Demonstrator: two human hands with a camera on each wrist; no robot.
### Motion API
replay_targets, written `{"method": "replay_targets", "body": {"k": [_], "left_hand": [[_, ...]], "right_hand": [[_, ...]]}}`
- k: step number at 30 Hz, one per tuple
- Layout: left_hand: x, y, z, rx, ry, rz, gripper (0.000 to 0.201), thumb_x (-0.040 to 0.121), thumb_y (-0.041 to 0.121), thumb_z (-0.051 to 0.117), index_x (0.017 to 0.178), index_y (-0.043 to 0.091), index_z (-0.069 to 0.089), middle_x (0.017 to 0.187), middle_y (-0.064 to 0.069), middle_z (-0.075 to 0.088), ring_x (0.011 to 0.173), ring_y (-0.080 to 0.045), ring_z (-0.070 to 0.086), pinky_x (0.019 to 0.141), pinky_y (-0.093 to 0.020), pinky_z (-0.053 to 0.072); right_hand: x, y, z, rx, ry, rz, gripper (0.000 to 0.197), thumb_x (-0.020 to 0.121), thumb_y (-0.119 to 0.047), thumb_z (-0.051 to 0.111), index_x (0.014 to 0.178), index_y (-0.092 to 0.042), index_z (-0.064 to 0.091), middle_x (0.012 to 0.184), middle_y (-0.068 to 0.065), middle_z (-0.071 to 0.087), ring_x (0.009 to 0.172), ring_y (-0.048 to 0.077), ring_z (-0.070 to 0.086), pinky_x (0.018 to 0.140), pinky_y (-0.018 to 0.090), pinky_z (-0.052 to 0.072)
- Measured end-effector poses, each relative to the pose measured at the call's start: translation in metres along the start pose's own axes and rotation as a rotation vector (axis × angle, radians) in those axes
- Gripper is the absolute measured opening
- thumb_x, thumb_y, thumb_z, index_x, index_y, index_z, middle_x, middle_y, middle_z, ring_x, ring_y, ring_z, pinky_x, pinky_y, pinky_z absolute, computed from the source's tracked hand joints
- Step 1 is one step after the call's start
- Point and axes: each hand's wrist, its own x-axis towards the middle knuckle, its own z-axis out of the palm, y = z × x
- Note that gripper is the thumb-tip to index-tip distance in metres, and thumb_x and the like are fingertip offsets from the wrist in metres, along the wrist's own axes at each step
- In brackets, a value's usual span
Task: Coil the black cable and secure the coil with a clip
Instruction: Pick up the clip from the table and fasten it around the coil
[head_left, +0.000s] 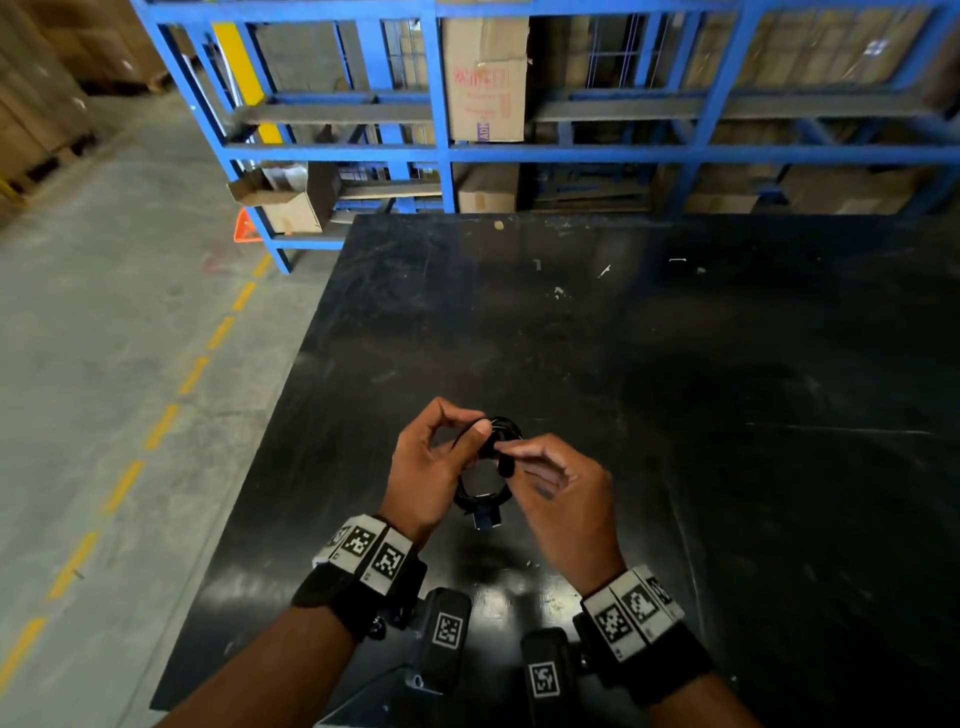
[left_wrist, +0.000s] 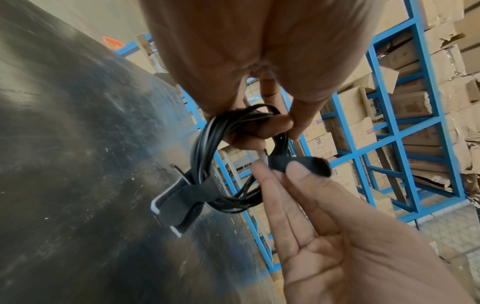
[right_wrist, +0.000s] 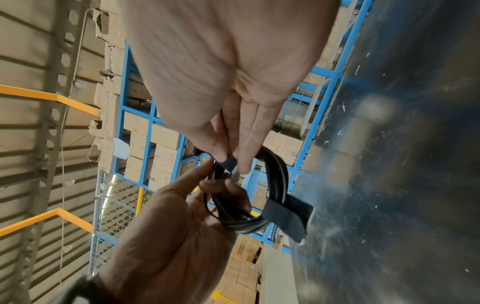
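The black cable (head_left: 467, 498) is wound into a small coil (left_wrist: 205, 152) held above the black table (head_left: 675, 364). My left hand (head_left: 475, 436) grips the coil's top, fingers curled through the loop (right_wrist: 280, 176). A dark fabric strap (left_wrist: 182, 197) is wrapped round the coil's lower side, its ends sticking out (head_left: 488, 517) (right_wrist: 285, 214). My right hand (head_left: 501, 449) pinches a second dark strap end (left_wrist: 311, 164) between thumb and forefinger, right beside the coil's top (right_wrist: 230, 163).
Blue steel racking (head_left: 441, 150) with cardboard boxes (head_left: 485, 78) stands behind the table's far edge. Grey concrete floor with a dashed yellow line (head_left: 156, 431) runs along the table's left side. Small white scraps (head_left: 558, 292) lie on the table's far half.
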Motion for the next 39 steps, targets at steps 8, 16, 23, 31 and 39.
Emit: {"method": "replay_targets", "body": {"k": [8,16,23,31,39], "left_hand": [[-0.005,0.008,0.005,-0.011,-0.024,0.064,0.021,0.102,0.009,0.06,0.096,-0.01,0.057,0.084,-0.013,0.062,0.057,-0.005,0.054,0.059,-0.018,0.049],[-0.002,0.005,0.013,-0.08,0.016,-0.119,0.034,0.097,0.022,0.068,0.122,0.001,0.06,0.08,-0.006,0.065,0.055,-0.006,0.058,0.062,-0.024,0.05],[-0.001,0.014,0.017,-0.2,-0.142,-0.213,0.026,0.1,0.023,0.061,0.101,-0.001,0.07,0.069,-0.009,0.057,0.058,-0.01,0.051,0.064,-0.026,0.043],[0.0,0.014,0.017,-0.051,-0.129,-0.046,0.021,0.102,0.009,0.06,0.098,-0.011,0.066,0.075,-0.005,0.066,0.059,-0.008,0.053,0.061,-0.021,0.048],[-0.001,0.014,0.004,0.037,-0.185,0.075,0.007,0.098,0.002,0.063,0.095,-0.004,0.065,0.068,0.002,0.061,0.053,-0.007,0.053,0.056,-0.018,0.047]], "right_hand": [[-0.006,-0.004,0.015,-0.089,0.147,-0.161,0.028,0.081,0.013,0.073,0.099,-0.008,0.077,0.112,-0.001,0.077,0.104,0.006,0.074,0.09,0.027,0.061],[-0.004,-0.007,0.01,-0.105,0.213,-0.225,0.025,0.081,0.014,0.073,0.099,-0.003,0.077,0.112,0.002,0.077,0.107,0.006,0.073,0.09,0.023,0.06],[-0.007,-0.01,0.004,-0.139,0.232,-0.243,0.023,0.082,0.01,0.072,0.1,-0.004,0.076,0.112,0.004,0.077,0.107,0.01,0.074,0.089,0.027,0.061],[-0.002,-0.027,-0.002,-0.296,0.252,-0.26,0.017,0.08,0.001,0.075,0.093,-0.01,0.07,0.092,-0.001,0.075,0.083,0.007,0.074,0.073,0.027,0.063],[0.009,-0.047,-0.025,-0.361,0.051,-0.222,0.019,0.083,-0.003,0.08,0.099,-0.014,0.078,0.093,-0.007,0.078,0.083,0.001,0.075,0.071,0.015,0.06]]}}
